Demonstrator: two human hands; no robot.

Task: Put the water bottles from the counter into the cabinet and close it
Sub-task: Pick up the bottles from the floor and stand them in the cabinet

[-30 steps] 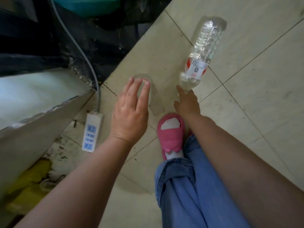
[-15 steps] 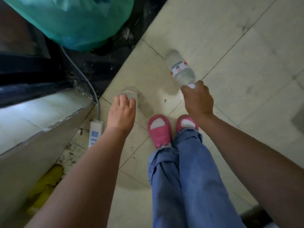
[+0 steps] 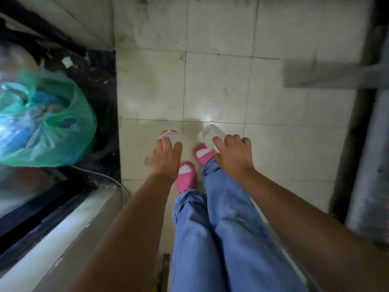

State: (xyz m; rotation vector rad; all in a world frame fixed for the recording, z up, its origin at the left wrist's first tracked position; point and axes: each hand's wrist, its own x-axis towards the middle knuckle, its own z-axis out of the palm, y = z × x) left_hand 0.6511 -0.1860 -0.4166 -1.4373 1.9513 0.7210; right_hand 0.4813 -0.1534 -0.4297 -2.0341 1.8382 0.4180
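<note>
Bottles hang blurred: red-labelled bottle (image 3: 169, 134) in left hand (image 3: 166, 157), pale bottle (image 3: 212, 134) in right hand (image 3: 233, 154).

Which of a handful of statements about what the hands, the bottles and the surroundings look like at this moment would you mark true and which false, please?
1. Each hand holds a water bottle. True: the left hand grips the bottle with the red-and-white label, and the right hand grips the other bottle.
2. The person wears black boots. False: the slippers are pink.
3. A green plastic bag lies to the person's left. True.
4. The floor is wooden planks. False: it is pale tile floor.
5. The person wears blue jeans. True.
</note>
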